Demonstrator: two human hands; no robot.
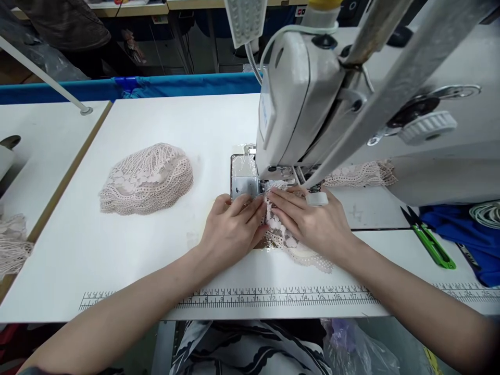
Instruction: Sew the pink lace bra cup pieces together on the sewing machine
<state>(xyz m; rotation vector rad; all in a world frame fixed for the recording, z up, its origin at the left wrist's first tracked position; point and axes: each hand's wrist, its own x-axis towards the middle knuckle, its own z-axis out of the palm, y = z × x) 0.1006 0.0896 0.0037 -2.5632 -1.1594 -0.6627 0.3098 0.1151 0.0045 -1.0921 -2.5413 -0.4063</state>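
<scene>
A strip of pale pink lace (pixel 307 256) lies under the sewing machine (pixel 287 99), by the needle and presser foot. My left hand (pixel 234 226) is at the lace's left edge, its fingers bent and pressed together on it beside the metal needle plate (pixel 244 179). My right hand (pixel 316 221) rests on top of the lace with its fingers stretched out flat, tips close to the presser foot. Part of the lace is hidden under both hands. The needle's tip is hard to make out.
A folded lace bundle (pixel 146 179) sits left on the white table (pixel 156 265). More lace (pixel 359 174) lies behind the needle. Green thread snips (pixel 432 242) and blue cloth (pixel 484 260) are at right. A printed ruler (pixel 242 298) runs along the front edge. Another person (pixel 70 26) stands beyond.
</scene>
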